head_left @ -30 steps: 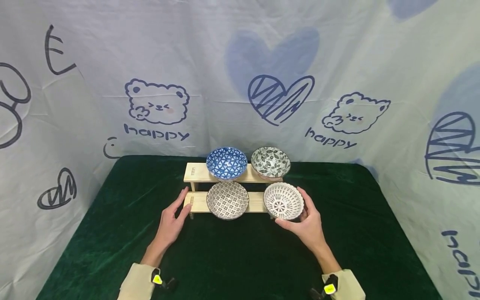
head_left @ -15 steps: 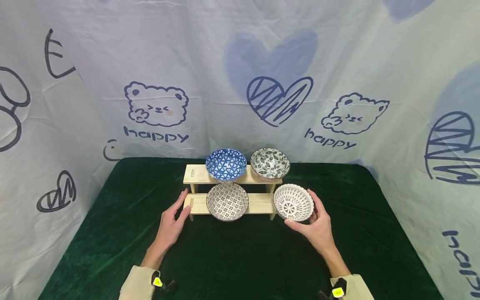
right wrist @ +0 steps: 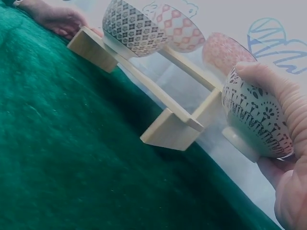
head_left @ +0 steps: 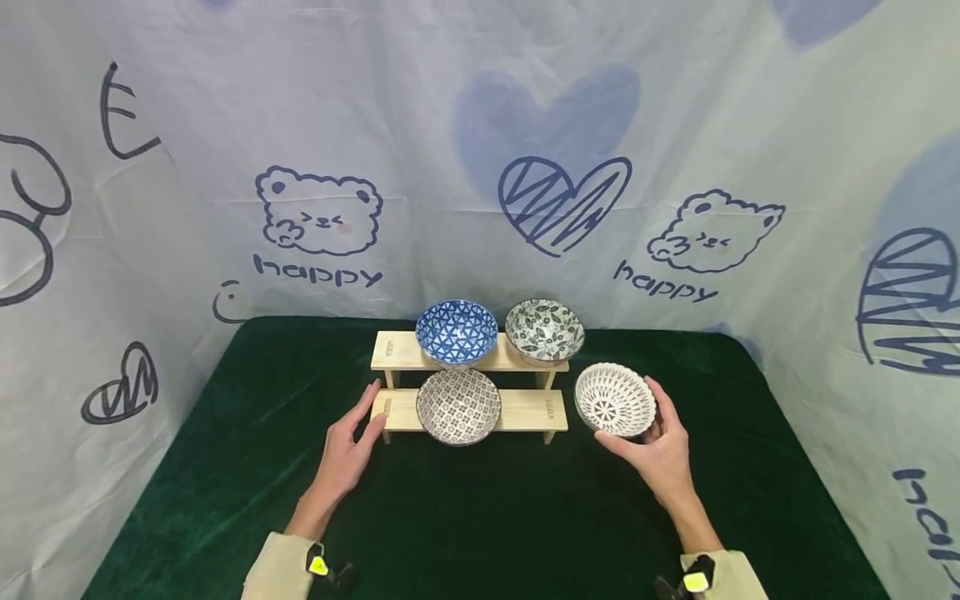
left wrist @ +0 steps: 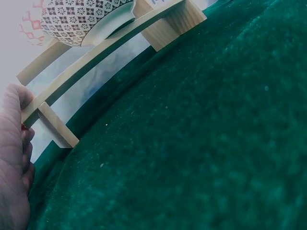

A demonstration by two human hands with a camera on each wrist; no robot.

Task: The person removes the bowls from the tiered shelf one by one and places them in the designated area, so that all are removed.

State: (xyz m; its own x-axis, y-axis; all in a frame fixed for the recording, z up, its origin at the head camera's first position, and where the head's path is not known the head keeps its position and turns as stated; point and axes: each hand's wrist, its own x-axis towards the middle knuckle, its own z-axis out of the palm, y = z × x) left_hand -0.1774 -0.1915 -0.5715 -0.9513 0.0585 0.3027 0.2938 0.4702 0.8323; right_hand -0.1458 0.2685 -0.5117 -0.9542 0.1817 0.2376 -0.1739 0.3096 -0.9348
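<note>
My right hand [head_left: 660, 458] holds a white bowl [head_left: 615, 402] with a dark petal-like pattern, thumb on the near side and fingers behind. It is off the rack, to the right of the lower shelf; the right wrist view shows the bowl's [right wrist: 256, 115] foot bare. At the rack's left end, my left hand [head_left: 345, 458] holds the lower shelf's corner between thumb and fingers. The two-tier wooden rack [head_left: 532, 410] carries a brown-and-white patterned bowl [head_left: 459, 408] on its lower shelf. A blue triangle-patterned bowl [head_left: 456, 333] and a green leaf-patterned bowl [head_left: 545, 332] sit on the upper shelf.
Dark green velvet cloth [head_left: 480, 517] covers the table under the rack. A pale curtain [head_left: 420, 125] printed with hearts and bears stands right behind the upper shelf and along both sides.
My right hand has carried the white bowl rightward from in front of the lower shelf's right end, uncovering that end. The left hand has stayed at the rack's left end.
</note>
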